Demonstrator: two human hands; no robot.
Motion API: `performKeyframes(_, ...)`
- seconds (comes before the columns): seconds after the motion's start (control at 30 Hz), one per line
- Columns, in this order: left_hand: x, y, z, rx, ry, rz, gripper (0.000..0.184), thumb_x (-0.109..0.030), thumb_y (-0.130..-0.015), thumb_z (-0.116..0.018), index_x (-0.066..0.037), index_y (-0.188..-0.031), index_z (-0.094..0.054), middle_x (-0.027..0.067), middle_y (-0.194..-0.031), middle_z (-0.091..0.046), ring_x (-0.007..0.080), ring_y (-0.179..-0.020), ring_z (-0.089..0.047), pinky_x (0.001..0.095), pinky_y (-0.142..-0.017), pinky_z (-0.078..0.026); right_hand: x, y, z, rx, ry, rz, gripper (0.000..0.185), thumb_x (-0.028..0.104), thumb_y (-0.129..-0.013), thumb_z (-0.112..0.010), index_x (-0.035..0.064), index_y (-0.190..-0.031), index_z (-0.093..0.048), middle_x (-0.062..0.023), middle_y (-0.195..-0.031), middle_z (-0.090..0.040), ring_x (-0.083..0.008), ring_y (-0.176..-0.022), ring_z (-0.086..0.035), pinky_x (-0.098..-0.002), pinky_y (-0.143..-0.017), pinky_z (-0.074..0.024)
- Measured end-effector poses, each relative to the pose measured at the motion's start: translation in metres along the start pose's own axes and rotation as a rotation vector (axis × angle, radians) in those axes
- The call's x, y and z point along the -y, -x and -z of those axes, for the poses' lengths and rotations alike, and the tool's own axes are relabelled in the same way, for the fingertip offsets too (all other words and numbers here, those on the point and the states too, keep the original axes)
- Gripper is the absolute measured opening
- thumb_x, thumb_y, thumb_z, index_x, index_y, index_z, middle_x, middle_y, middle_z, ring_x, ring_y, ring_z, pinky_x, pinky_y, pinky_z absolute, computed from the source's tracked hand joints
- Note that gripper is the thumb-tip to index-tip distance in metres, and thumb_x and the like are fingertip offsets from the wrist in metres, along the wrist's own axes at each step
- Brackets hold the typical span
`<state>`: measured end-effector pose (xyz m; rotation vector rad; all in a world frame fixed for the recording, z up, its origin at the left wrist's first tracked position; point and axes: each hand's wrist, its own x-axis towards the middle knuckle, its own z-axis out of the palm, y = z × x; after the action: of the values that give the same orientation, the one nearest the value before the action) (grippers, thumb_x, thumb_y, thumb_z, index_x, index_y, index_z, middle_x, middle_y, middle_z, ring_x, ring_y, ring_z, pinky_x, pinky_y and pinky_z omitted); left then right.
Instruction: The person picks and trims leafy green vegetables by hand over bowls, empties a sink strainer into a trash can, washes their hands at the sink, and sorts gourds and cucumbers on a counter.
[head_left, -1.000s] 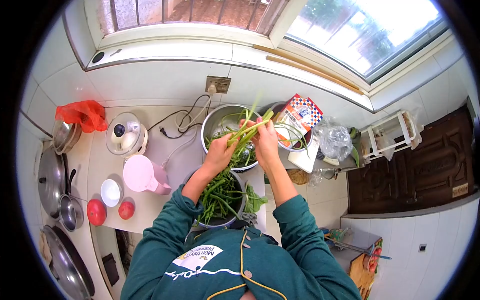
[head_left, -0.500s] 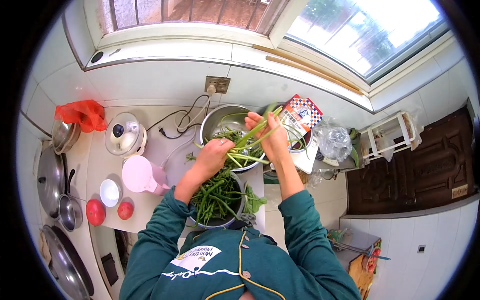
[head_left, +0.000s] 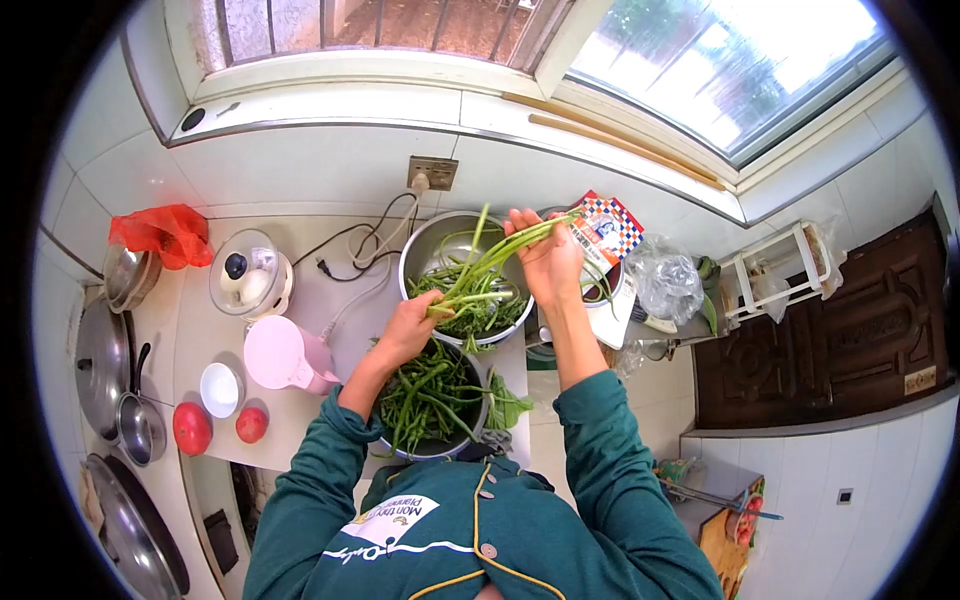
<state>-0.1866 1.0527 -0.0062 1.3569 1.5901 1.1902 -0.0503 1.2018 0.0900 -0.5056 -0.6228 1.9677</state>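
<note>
left grip (head_left: pixel 408 328) closed on one bunch of stems (head_left: pixel 490 262) over the pot (head_left: pixel 428 240), right grip (head_left: pixel 552 270) loose beneath their far ends, thumb hold unclear, so slack support could let strays drop outside it; count: red fruits (head_left: pixel 192 428) 2, bowl (head_left: pixel 221 389) 1, jug (head_left: pixel 285 352) 1, basin (head_left: pixel 484 405) 1, pot 1, packet (head_left: pixel 612 226) 1.

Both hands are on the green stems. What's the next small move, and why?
Probably curl the right hand closer around the green stems: its fingers look loose there, while the left hand grips the near ends, above the metal bowl's side nearest the body.
</note>
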Motion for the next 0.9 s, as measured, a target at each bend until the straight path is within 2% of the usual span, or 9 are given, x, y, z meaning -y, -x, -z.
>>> performKeyframes(0.1, 0.004, -0.003, -0.002, 0.033, 0.215, 0.014, 0.023, -0.022, -0.090, -0.047, -0.001, -0.092, -0.059, 0.0065, -0.087, -0.063, 0.0147, -0.081, -0.057, 0.0266, -0.076, -0.043, -0.004, -0.012, 0.020, 0.054, -0.182, -0.066, 0.019, 0.026, -0.096, -0.027, 0.0110, -0.089, -0.037, -0.0024, -0.064, -0.045, -0.0141, -0.059, -0.047, -0.0324, -0.059, -0.0420)
performKeyframes(0.13, 0.005, -0.005, -0.002, 0.061, 0.376, 0.012, 0.028, -0.026, -0.091, -0.046, -0.002, -0.093, -0.059, 0.0044, -0.088, -0.063, 0.0143, -0.084, -0.057, 0.0259, -0.079, -0.043, -0.006, -0.014, 0.015, -0.134, -0.113, -0.013, 0.021, 0.031, -0.094, -0.036, 0.0111, -0.092, -0.042, 0.0043, -0.058, -0.028, -0.0074, -0.049, -0.028, -0.0237, -0.051, -0.0304)
performKeyframes(0.23, -0.005, -0.009, 0.007, -0.070, 0.487, -0.057, 0.034, -0.032, -0.092, -0.044, -0.002, -0.097, -0.059, 0.0030, -0.090, -0.062, 0.0125, -0.088, -0.055, 0.0250, -0.084, -0.040, 0.005, -0.011, 0.011, -0.123, 0.021, -0.058, 0.034, 0.045, -0.090, -0.041, 0.0111, -0.094, -0.038, 0.0031, -0.058, -0.031, -0.0071, -0.048, -0.029, -0.0236, -0.045, -0.0263)
performKeyframes(0.27, -0.011, -0.010, 0.010, -0.100, 0.448, -0.102, 0.031, -0.029, -0.092, -0.045, -0.002, -0.097, -0.059, 0.0020, -0.082, -0.061, 0.0097, -0.082, -0.055, 0.0236, -0.078, -0.042, 0.004, -0.010, 0.009, -0.153, 0.101, -0.023, 0.040, 0.043, -0.085, -0.054, 0.0078, -0.100, -0.043, 0.0046, -0.057, -0.031, -0.0056, -0.046, -0.028, -0.0215, -0.043, -0.0244)
performKeyframes(0.4, -0.027, -0.014, 0.020, 0.116, 0.335, -0.049, 0.029, -0.029, -0.092, -0.046, -0.005, -0.099, -0.059, -0.0043, -0.065, -0.051, 0.0057, -0.064, -0.046, 0.0213, -0.062, -0.037, -0.007, -0.001, -0.006, 0.081, 0.539, -0.223, 0.039, 0.026, -0.080, -0.065, 0.0018, -0.108, -0.052, 0.0071, -0.056, -0.033, -0.0047, -0.045, -0.030, -0.0203, -0.042, -0.0241)
performKeyframes(0.57, -0.038, -0.014, 0.018, 0.324, 0.286, 0.078, 0.033, -0.032, -0.092, -0.044, -0.007, -0.108, -0.058, -0.0042, -0.063, -0.046, 0.0053, -0.064, -0.044, 0.0210, -0.061, -0.036, -0.005, 0.001, -0.017, 0.169, 0.669, -0.373, 0.027, 0.030, -0.085, -0.058, 0.0035, -0.092, -0.056, 0.0078, -0.055, -0.034, -0.0034, -0.045, -0.031, -0.0186, -0.040, -0.0226)
performKeyframes(0.67, -0.027, -0.020, 0.015, 0.111, 0.614, 0.000, 0.048, -0.042, -0.092, -0.037, -0.008, -0.124, -0.047, -0.0010, -0.080, -0.057, 0.0078, -0.074, -0.050, 0.0225, -0.072, -0.040, -0.004, -0.001, -0.013, 0.106, 0.677, -0.312, 0.029, 0.032, -0.089, -0.052, 0.0045, -0.082, -0.056, 0.0065, -0.056, -0.037, -0.0033, -0.047, -0.033, -0.0178, -0.041, -0.0241)
performKeyframes(0.83, -0.035, -0.023, 0.027, -0.099, 0.554, -0.019, 0.046, -0.042, -0.092, -0.038, -0.009, -0.121, -0.050, 0.0007, -0.090, -0.061, 0.0092, -0.084, -0.052, 0.0256, -0.081, -0.039, -0.014, -0.003, 0.002, 0.116, 0.769, 0.025, 0.034, 0.037, -0.090, -0.048, 0.0049, -0.079, -0.054, 0.0020, -0.066, -0.045, -0.0058, -0.057, -0.042, -0.0213, -0.047, -0.0355)
performKeyframes(0.9, -0.036, -0.027, 0.031, -0.083, 0.641, 0.033, 0.045, -0.041, -0.092, -0.038, -0.006, -0.118, -0.051, 0.0014, -0.092, -0.060, 0.0103, -0.087, -0.054, 0.0257, -0.082, -0.041, -0.015, 0.001, 0.002, 0.142, 0.759, -0.019, 0.033, 0.035, -0.090, -0.048, 0.0036, -0.085, -0.057, 0.0010, -0.070, -0.048, -0.0067, -0.057, -0.045, -0.0233, -0.051, -0.0392)
